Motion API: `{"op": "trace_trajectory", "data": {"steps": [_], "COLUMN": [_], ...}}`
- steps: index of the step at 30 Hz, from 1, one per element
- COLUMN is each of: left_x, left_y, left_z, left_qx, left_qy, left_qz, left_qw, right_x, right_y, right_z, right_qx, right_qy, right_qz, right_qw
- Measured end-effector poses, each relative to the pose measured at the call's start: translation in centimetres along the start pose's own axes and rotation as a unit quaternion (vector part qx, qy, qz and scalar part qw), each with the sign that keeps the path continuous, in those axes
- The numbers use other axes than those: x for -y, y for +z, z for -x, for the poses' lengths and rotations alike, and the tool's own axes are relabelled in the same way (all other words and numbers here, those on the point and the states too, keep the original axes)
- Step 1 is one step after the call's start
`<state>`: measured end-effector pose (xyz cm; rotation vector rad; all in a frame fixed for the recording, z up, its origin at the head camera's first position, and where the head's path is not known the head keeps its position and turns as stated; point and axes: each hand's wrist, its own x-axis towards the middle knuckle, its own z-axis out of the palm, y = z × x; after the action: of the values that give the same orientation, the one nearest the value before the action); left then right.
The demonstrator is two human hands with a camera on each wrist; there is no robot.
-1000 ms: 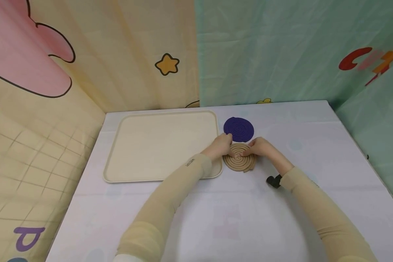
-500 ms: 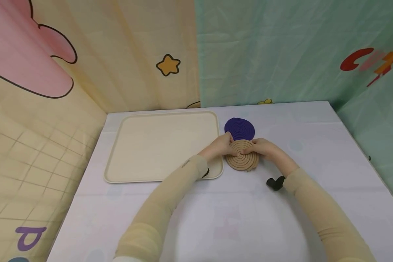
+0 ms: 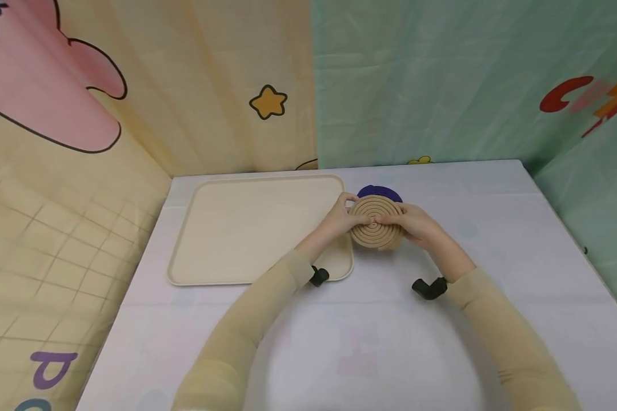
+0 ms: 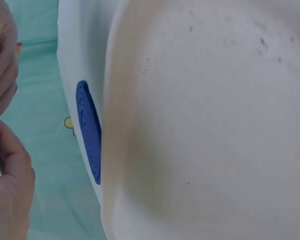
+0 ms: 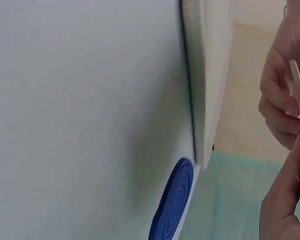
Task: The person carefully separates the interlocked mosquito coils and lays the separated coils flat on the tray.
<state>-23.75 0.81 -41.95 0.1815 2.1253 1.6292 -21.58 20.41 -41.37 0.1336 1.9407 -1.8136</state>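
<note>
A flat tan disc (image 3: pixel 374 235), coiled in a spiral, is held up off the table with its face tilted toward the head camera. My left hand (image 3: pixel 338 218) grips its left side, thumb lying across the front toward the centre. On the opposite side my right hand (image 3: pixel 417 221) grips it the same way, and the two thumb tips nearly meet. From the right wrist view the disc appears thin and edge-on. Behind it a purple spiral disc (image 3: pixel 379 191) lies on the table, its lower part hidden in the head view.
A large cream tray (image 3: pixel 257 228) lies flat on the left of the white table (image 3: pixel 360 342), its right rim beneath my left wrist. Printed curtains (image 3: pixel 421 85) stand at the back and sides. Small black devices (image 3: pixel 429 288) sit at both wrists.
Both hands have raised the tan disc from the table and tilted it up. It now covers much of the purple disc in the head view. The tray has stayed put.
</note>
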Motion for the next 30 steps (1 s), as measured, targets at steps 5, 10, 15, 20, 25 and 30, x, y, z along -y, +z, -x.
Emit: {"op": "trace_trajectory", "data": {"steps": [5,10,15,20,25,30], "left_x": [0.2,0.8,1.4,2.0,2.4,2.5], "left_y": [-0.4,-0.6,-0.6,-1.1,-2.6,-3.9], "left_z": [1.6,3.2,4.5,5.7,6.7,7.5], "left_qx": [-0.066,-0.133,-0.177,-0.2,-0.199,-0.179], "left_qy": [0.018,0.064,0.065,0.07,0.08,0.081], "left_qz": [0.011,0.032,0.101,0.141,0.083,0.032], "left_qw": [0.9976,0.9885,0.9768,0.9669,0.9732,0.98], "right_x": [0.6,0.5,0.0,-0.2,0.0,0.7], "right_y": [2.1,4.0,6.0,7.3,7.2,6.8], "right_z": [0.4,0.5,0.6,0.6,0.6,0.8], "right_qx": [-0.002,-0.002,-0.005,0.004,-0.026,-0.075], "right_qy": [-0.024,-0.039,-0.059,-0.076,-0.104,-0.156], "right_qz": [-0.083,-0.153,-0.203,-0.187,-0.083,0.014], "right_qw": [0.996,0.987,0.977,0.979,0.991,0.985]}}
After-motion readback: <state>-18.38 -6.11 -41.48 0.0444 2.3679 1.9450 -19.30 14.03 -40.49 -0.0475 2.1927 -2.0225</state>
